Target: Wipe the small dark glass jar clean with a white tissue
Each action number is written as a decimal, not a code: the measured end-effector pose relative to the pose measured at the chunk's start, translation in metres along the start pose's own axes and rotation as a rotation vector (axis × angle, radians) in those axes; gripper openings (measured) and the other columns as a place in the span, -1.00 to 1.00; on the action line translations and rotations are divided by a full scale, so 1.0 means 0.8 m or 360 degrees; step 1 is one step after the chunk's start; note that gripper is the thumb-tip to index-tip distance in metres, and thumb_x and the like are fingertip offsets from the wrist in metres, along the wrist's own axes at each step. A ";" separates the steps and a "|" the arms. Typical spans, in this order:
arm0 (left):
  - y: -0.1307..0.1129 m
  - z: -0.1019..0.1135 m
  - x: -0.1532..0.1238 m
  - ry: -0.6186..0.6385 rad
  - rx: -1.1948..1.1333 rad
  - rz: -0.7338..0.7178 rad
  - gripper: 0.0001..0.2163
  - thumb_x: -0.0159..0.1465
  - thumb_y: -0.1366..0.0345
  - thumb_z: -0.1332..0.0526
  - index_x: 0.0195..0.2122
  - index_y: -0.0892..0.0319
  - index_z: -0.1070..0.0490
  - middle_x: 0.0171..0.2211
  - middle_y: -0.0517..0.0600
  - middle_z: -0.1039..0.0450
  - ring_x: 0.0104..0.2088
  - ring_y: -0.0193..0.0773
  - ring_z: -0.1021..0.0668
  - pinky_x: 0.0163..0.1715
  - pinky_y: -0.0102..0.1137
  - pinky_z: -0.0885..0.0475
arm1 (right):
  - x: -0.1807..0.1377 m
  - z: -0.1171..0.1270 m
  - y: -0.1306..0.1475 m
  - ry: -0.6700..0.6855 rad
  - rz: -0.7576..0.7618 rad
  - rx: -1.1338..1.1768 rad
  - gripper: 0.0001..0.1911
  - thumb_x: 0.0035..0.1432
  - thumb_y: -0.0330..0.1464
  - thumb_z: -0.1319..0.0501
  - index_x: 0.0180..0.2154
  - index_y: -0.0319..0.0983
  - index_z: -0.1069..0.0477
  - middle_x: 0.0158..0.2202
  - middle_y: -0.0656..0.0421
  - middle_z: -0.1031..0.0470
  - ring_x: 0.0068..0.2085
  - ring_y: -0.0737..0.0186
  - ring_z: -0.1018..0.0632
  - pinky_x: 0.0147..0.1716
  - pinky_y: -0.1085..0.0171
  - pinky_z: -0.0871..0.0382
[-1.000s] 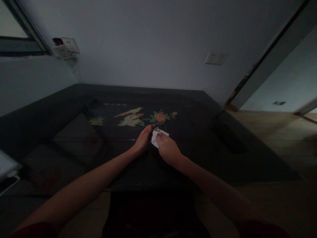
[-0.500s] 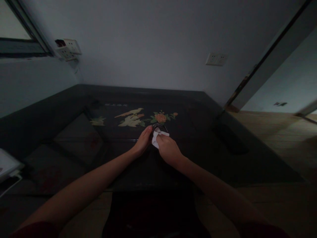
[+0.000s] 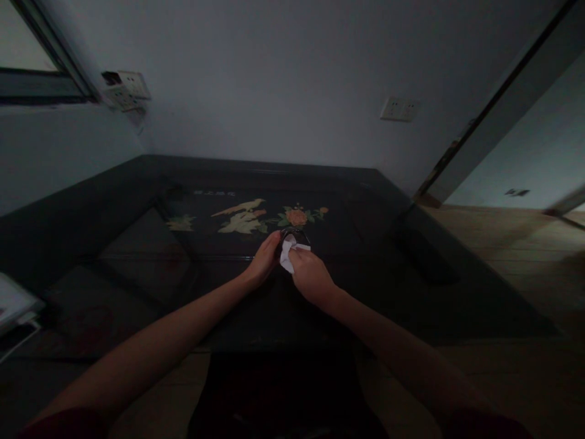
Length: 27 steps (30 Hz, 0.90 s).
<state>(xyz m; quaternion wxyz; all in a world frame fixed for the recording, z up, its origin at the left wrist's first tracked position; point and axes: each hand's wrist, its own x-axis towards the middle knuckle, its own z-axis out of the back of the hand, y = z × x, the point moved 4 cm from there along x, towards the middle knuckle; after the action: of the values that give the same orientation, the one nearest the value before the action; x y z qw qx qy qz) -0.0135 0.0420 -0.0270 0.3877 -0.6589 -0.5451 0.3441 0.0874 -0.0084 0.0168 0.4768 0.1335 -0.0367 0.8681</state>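
Both of my hands meet over the middle of a dark table (image 3: 137, 244). My left hand (image 3: 264, 261) pinches the left side of a small dark object with a thin curved rim (image 3: 295, 231), possibly a pair of glasses; the dim light hides its details. My right hand (image 3: 311, 275) is closed on a crumpled white tissue (image 3: 287, 254) and presses it against that object. A painted bird and orange flower motif (image 3: 256, 217) lies on the tabletop just beyond my fingers.
The table fills the corner between two pale walls. Wall sockets (image 3: 400, 109) sit on the back wall and a socket block (image 3: 122, 88) hangs at the left under a window frame. A pale flat item (image 3: 13, 305) lies at the far left. Wooden floor (image 3: 512, 244) and a doorway open to the right.
The hands stay in place. The white tissue shifts slightly under my right fingers against the dark object.
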 end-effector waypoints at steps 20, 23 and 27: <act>-0.002 0.000 0.000 0.0017 -0.0003 -0.0026 -0.71 0.15 0.10 -0.27 -0.21 0.18 -0.43 -0.37 -0.06 -0.45 -0.38 -0.33 -0.45 -0.43 -0.48 -0.35 | 0.001 0.000 -0.005 0.0039 -0.0069 0.0085 -0.73 0.16 -0.62 0.02 -0.19 -0.35 -0.39 -0.21 -0.03 -0.54 -0.14 0.14 -0.54 -0.03 0.22 -0.35; -0.001 0.001 0.001 0.0019 -0.0013 -0.0015 -0.71 0.17 0.10 -0.24 -0.17 0.18 -0.42 -0.34 -0.05 -0.46 -0.37 -0.32 -0.46 -0.42 -0.48 -0.37 | 0.001 -0.003 -0.009 0.0008 -0.0090 0.0229 -0.71 0.13 -0.63 0.02 -0.17 -0.34 -0.36 -0.16 -0.04 -0.52 -0.09 0.12 -0.52 -0.05 0.20 -0.37; 0.002 0.002 0.003 0.0007 -0.0011 0.0019 -0.71 0.17 0.09 -0.24 -0.20 0.18 -0.42 -0.37 -0.07 -0.46 -0.41 -0.35 -0.45 -0.44 -0.49 -0.36 | 0.001 -0.004 -0.007 -0.0147 0.0026 0.0197 -0.66 0.13 -0.64 0.03 -0.09 -0.43 -0.37 -0.07 -0.13 -0.50 0.05 0.10 -0.46 0.17 0.13 -0.18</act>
<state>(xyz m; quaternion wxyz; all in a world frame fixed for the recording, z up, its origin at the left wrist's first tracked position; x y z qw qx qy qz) -0.0140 0.0441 -0.0290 0.3846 -0.6643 -0.5414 0.3430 0.0909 -0.0038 0.0139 0.4583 0.2023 -0.0061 0.8655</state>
